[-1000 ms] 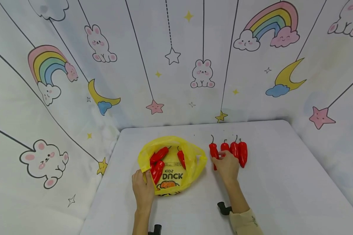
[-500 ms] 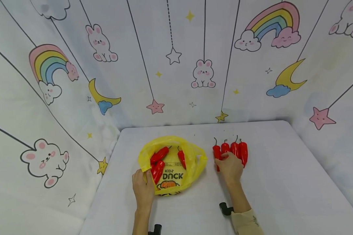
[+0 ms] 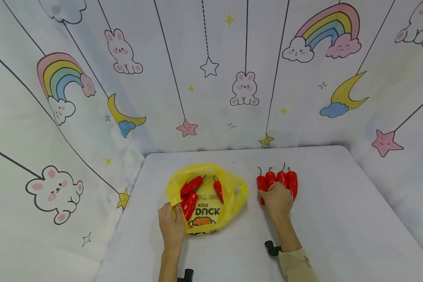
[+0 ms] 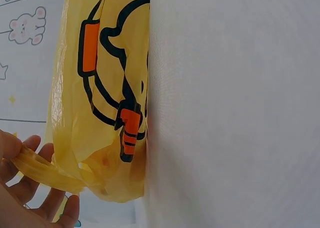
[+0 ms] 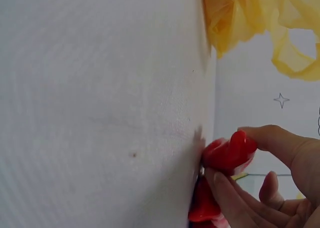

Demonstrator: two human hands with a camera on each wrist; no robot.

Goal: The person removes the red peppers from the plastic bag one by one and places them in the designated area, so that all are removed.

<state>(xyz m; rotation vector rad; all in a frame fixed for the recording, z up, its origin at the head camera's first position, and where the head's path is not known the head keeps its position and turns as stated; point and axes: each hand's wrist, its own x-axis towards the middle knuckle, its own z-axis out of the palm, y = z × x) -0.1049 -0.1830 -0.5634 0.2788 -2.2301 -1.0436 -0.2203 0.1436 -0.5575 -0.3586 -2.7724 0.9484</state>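
Observation:
A yellow plastic bag [image 3: 232, 205] with duck print lies on the table, its mouth gaping. Inside it are several red chili peppers [image 3: 190, 206]. My left hand [image 3: 171, 227] pinches the bag's handle loop [image 4: 42, 170] between thumb and fingers at the near left of the mouth. To the right of the bag, several red peppers lie side by side, stems pointing away. My right hand [image 3: 279, 199] pinches the leftmost pepper [image 3: 261, 181] of this row between thumb and fingers, as the right wrist view shows. That hand covers the lower ends of the middle peppers [image 3: 282, 178].
A white table [image 3: 338, 219] carries everything. Behind and beside it hang white cloth walls [image 3: 211, 105] printed with rainbows, rabbits and stars. Black wrist mounts [image 3: 272, 248] stick out beside the forearms.
My right hand has slid slightly right with the leftmost pepper, which is now close against its neighbour. My left hand and the bag have stayed in place.

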